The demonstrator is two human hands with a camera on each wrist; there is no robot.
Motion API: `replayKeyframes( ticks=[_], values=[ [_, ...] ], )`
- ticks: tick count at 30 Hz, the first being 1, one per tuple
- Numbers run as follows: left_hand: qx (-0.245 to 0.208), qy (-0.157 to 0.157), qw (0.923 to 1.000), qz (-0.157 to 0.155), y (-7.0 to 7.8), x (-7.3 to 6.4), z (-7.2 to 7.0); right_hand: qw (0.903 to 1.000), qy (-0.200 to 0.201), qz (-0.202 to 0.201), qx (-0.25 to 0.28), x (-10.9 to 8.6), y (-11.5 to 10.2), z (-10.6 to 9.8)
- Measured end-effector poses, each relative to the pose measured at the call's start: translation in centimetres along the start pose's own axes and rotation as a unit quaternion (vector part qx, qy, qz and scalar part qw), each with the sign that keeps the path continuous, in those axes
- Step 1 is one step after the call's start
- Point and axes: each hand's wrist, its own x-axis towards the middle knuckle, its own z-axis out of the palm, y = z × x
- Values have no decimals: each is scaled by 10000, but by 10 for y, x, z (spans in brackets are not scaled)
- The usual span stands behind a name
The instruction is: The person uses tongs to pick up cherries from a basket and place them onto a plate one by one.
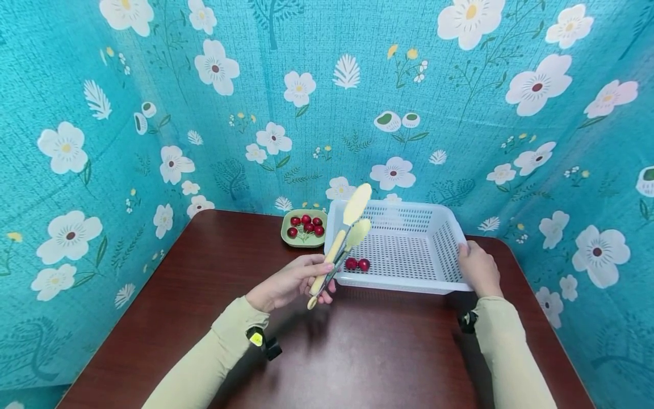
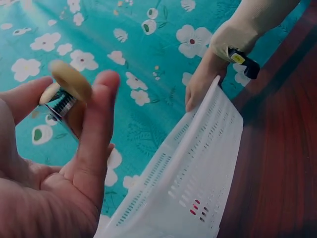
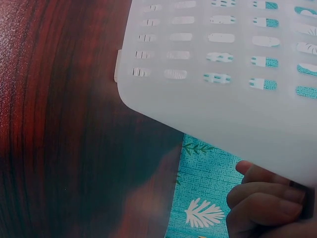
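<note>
Looks like a between-grabs moment in some pick-and-move work tbh, though can't tell from here in which direction. Got the tongs pinched between thumb and curled fingers of the left hand, with the pale heads spread apart and, as far as visible, nothing between them. Showing across the left end of the white basket from the head camera, can't tell how high up. Got hold of that basket by its right-end rim with the right hand, fingers curled round the edge, so probably just steadying it above or on the tabletop. Can make out two red cherries inside, near the front left corner, plus several more cherries in the little green dish just beside the basket's left end. Seems to call next for lining up the tong heads with a single cherry, lowering, then squeezing just enough to lift without bruising. Worth having a firm right-hand hold too, to stop any sliding. Should go gently: probably slick, round and easy to shoot out sideways.
</note>
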Motion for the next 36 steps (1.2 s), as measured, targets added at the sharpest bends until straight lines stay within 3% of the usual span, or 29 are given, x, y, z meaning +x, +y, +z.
replayKeyframes(
  ticks=[8,13,24,31,36],
  values=[
    [-72,443,9978,-491,-2,3,15,9999,-78,23,86,-1,0,-1],
    [-26,769,9951,-624,-3,7,17,9998,-141,42,104,-1,1,-1],
    [993,1307,9849,-547,5,4,-7,9999,-111,-5,27,0,1,-2],
    [1190,1450,9801,-655,13,0,-21,9998,-41,-103,-155,3,1,-3],
    [1212,1309,9800,-887,19,-1,-25,9988,121,-210,-414,7,3,-7]
  ],
)
